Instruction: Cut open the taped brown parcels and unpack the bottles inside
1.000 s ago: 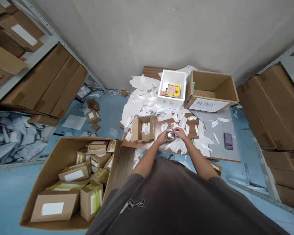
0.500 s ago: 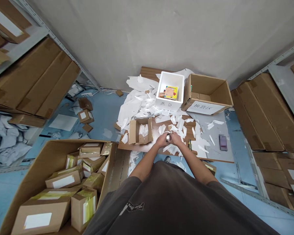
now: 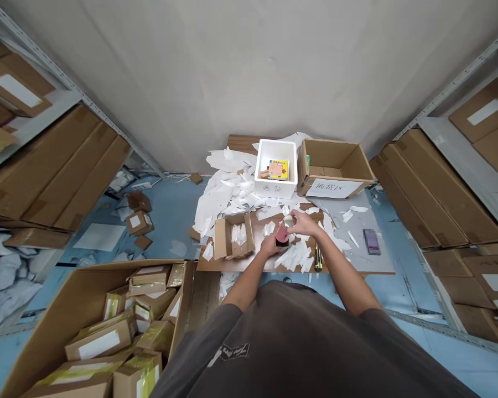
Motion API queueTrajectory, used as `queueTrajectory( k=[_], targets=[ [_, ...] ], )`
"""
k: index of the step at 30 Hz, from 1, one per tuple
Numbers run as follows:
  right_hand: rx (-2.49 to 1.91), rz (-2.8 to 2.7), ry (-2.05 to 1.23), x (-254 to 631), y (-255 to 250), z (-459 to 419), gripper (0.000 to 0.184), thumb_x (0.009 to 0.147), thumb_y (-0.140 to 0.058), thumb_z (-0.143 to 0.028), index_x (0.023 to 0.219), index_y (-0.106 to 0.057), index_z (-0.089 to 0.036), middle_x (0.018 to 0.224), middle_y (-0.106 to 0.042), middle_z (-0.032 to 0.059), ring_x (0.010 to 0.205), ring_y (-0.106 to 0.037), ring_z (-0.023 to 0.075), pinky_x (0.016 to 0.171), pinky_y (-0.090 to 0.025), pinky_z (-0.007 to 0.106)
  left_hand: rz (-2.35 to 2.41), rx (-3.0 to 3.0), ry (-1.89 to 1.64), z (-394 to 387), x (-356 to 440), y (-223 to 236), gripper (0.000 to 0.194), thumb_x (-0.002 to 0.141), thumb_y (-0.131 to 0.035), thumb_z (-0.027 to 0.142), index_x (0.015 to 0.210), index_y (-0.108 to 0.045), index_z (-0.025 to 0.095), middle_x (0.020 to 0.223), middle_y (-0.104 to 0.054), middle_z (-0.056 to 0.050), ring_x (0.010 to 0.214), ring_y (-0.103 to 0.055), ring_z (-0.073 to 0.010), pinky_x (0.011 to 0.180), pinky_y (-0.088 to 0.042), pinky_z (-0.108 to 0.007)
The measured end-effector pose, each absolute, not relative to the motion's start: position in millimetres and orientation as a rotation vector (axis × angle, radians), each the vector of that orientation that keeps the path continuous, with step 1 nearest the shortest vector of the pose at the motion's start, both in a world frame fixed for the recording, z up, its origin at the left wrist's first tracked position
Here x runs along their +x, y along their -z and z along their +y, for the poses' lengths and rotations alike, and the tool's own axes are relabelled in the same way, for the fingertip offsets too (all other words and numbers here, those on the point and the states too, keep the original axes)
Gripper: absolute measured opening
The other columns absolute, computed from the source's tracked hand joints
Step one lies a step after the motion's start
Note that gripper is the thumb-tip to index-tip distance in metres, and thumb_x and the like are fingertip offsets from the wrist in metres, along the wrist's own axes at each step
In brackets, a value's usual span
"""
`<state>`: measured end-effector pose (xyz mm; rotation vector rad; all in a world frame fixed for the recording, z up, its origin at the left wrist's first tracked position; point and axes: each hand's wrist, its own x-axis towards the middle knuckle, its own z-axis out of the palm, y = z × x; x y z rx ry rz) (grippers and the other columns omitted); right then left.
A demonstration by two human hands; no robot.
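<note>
A small pinkish-red can point(image 3: 281, 234) with a dark end is tilted above the near part of the table. My left hand point(image 3: 269, 244) is closed around its lower left side. At its upper right end, the fingers of my right hand point(image 3: 304, 223) grip a round, shiny silver lid point(image 3: 289, 221). Whether this lid is still joined to the can, I cannot tell. Torn white paper point(image 3: 294, 256) lies under and around both hands. To their left stands an opened carton point(image 3: 252, 235) with clear wrapping inside. A yellow-and-black box cutter point(image 3: 318, 258) lies right of the paper.
Behind my hands are a white foam box point(image 3: 275, 190) holding small colourful packs and a larger labelled carton point(image 3: 332, 188). A phone-like purple object point(image 3: 372, 242) lies on the right. A big carton of taped parcels point(image 3: 83, 269) stands at lower left; shelves flank both sides.
The can, earlier seen mostly end-on between both hands, has tipped so its red side shows. My right hand has moved up and right to its silver end. The camera view has shifted somewhat.
</note>
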<state>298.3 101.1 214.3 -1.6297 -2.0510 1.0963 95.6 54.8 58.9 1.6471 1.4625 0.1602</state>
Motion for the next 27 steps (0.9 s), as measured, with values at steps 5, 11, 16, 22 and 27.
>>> queueTrajectory(
  k=[5,11,16,22,27],
  targets=[
    [-1.401,-1.615,-1.390,317.3,-246.1,117.1,0.043,0.065,-0.079,-0.039,0.102,-0.064,-0.023,0.084,-0.064,-0.0033,0.069,-0.058,0.0172,0.057,-0.048,0.027,1.466,1.752,-0.474,53.9,74.4,-108.7,0.149,0.050,-0.106,0.052,0.172,-0.026,0.021,0.174,-0.036,-0.027,0.163,-0.032,-0.0482,0.128,-0.032,-0.059],
    [-1.360,-1.398,-1.453,321.5,-262.8,134.5,0.053,0.066,-0.085,-0.039,0.116,-0.075,-0.022,0.102,-0.073,0.0019,0.082,-0.063,0.0180,0.063,-0.051,0.025,1.243,1.879,-0.900,58.9,88.9,-185.7,0.102,0.072,-0.095,0.033,0.161,-0.045,0.028,0.153,-0.058,-0.014,0.140,-0.059,-0.0367,0.120,-0.048,-0.052],
    [-1.202,-1.278,-1.671,330.4,-272.4,130.1,0.085,0.070,-0.093,-0.039,0.148,-0.061,-0.034,0.130,-0.073,0.0056,0.108,-0.070,0.0231,0.082,-0.060,0.033,1.189,1.665,-0.954,63.2,99.2,-212.3,0.110,0.070,-0.094,0.033,0.165,-0.039,0.028,0.146,-0.060,-0.013,0.117,-0.067,-0.0291,0.100,-0.060,-0.044],
    [-0.963,-1.338,-1.688,314.1,-254.0,104.5,0.106,0.062,-0.098,-0.039,0.156,-0.048,-0.033,0.134,-0.070,0.0095,0.110,-0.072,0.0265,0.089,-0.064,0.042,1.070,1.537,-0.993,67.2,97.6,-226.8,0.118,0.073,-0.094,0.045,0.171,-0.030,0.031,0.152,-0.055,-0.015,0.124,-0.065,-0.0289,0.101,-0.060,-0.043],
    [-1.260,-1.234,-1.302,293.4,-249.8,91.3,0.109,0.063,-0.096,-0.050,0.158,-0.045,-0.032,0.130,-0.067,0.0104,0.106,-0.071,0.0294,0.087,-0.065,0.047,1.227,1.649,-1.025,65.0,105.4,-243.1,0.127,0.066,-0.100,0.045,0.172,-0.030,0.036,0.150,-0.054,-0.012,0.115,-0.066,-0.0261,0.099,-0.061,-0.043]
  ],
)
